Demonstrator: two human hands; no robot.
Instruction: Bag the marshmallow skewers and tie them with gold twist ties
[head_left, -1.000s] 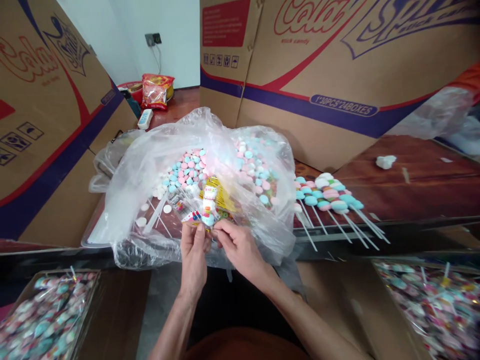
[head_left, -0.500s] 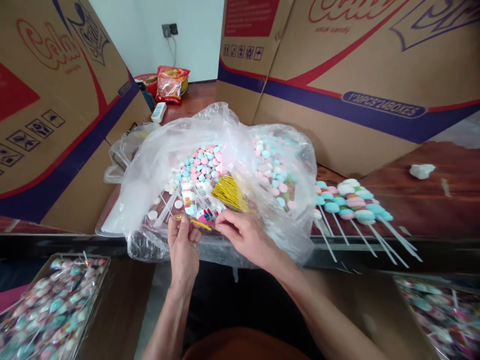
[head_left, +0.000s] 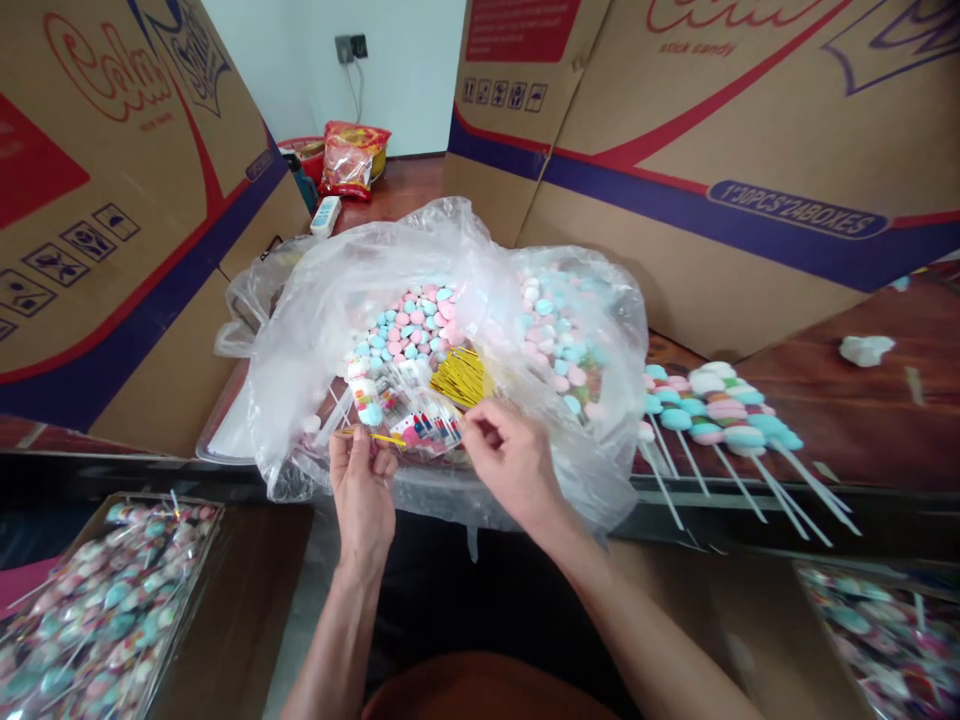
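My left hand (head_left: 364, 485) is closed, thumb against fingers, at the near edge of the plastic-covered tray. A gold twist tie (head_left: 388, 438) sticks out sideways from its fingertips. Just above them stands a wrapped marshmallow stick (head_left: 363, 390), its lower end at my fingers. My right hand (head_left: 510, 455) has its thumb and index finger pinched beside the printed clear bags (head_left: 427, 425); what they hold, if anything, is too small to make out. Behind it lies a bundle of gold twist ties (head_left: 459, 376). Loose pink, blue and white marshmallows (head_left: 412, 322) fill the clear plastic sheet (head_left: 405, 240).
Several marshmallow sticks (head_left: 724, 410) lie on the table to the right. Large cardboard boxes (head_left: 637, 240) stand behind and at the left. Filled cartons of wrapped sticks (head_left: 112, 600) sit low on both sides. A remote (head_left: 325, 216) and a red snack packet (head_left: 351, 160) are farther back.
My right hand has moved right, away from the twist tie's end, to the printed bags. My left hand has shifted slightly left with the marshmallow stick and tie. The view has turned slightly.
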